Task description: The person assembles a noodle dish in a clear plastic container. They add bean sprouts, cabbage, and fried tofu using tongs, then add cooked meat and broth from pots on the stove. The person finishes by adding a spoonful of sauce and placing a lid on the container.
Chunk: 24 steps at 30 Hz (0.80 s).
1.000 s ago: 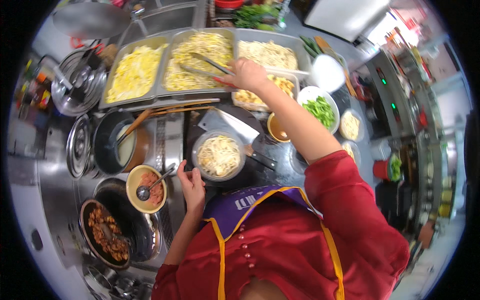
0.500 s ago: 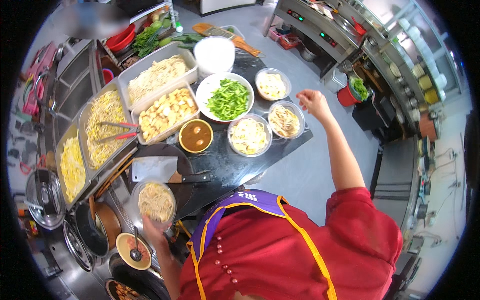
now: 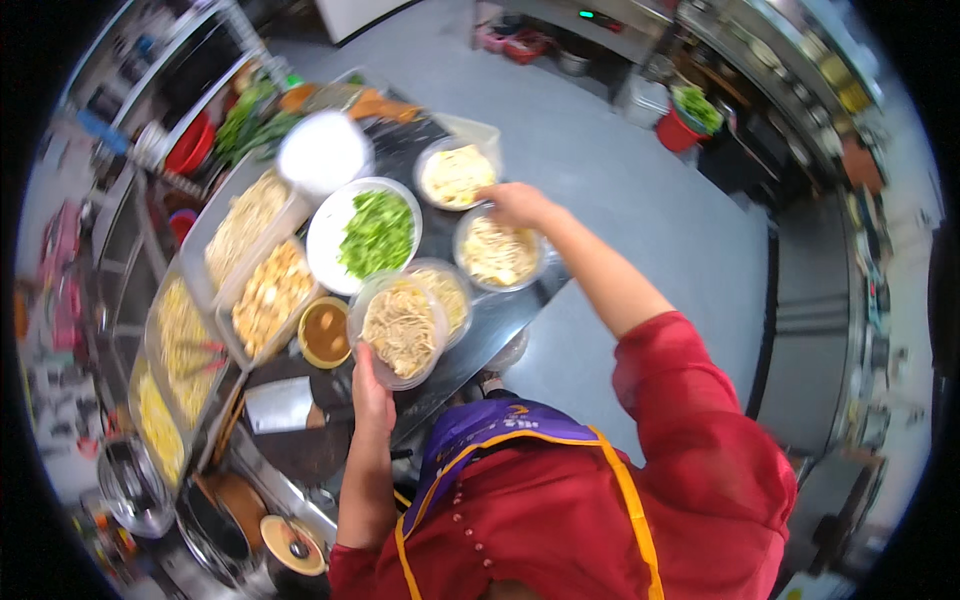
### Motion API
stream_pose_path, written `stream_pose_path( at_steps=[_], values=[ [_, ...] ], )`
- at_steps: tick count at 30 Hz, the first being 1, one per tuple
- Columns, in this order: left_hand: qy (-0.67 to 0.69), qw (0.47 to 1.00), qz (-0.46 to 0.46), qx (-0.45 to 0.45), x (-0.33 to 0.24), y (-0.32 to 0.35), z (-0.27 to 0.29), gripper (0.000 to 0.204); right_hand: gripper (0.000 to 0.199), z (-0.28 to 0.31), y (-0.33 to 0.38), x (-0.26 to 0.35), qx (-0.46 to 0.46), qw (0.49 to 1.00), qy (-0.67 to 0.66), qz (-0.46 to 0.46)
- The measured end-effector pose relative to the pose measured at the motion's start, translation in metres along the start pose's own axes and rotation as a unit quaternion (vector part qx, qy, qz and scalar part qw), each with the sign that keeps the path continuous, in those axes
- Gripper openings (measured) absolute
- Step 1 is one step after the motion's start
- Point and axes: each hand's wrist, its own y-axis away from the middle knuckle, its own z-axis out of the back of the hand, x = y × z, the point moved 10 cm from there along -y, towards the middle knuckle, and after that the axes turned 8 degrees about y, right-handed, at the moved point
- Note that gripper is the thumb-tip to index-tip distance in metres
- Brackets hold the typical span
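A clear round plastic bowl of pale noodles (image 3: 402, 328) is being held above the dark worktop (image 3: 500, 310) by the left hand (image 3: 372, 392), fingers clamped under its rim. The right hand (image 3: 518, 204) is being stretched over another clear bowl of noodles (image 3: 497, 250); its fingers are blurred, so their state cannot be told.

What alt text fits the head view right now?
A person in a red top holds a clear bowl of noodles in the left hand, while the right hand reaches over another noodle bowl on a dark counter.

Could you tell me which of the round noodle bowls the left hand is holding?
The nearest bowl, raised in the left hand; the others sit on the counter.
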Motion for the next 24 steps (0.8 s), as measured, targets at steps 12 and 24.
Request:
stream_pose_path(
  at_steps=[12, 24],
  values=[
    [-0.054, 0.994, -0.003, 0.095, 0.03, -0.095, -0.016, 0.065, 0.018, 0.029, 0.06, 0.011, -0.15, 0.987, -0.047, -0.032],
    [-0.078, 0.995, -0.054, -0.029, 0.029, -0.023, -0.063, 0.067, 0.018, 0.076, 0.343, -0.171, -0.171, 0.969, -0.115, -0.137]
  ],
)
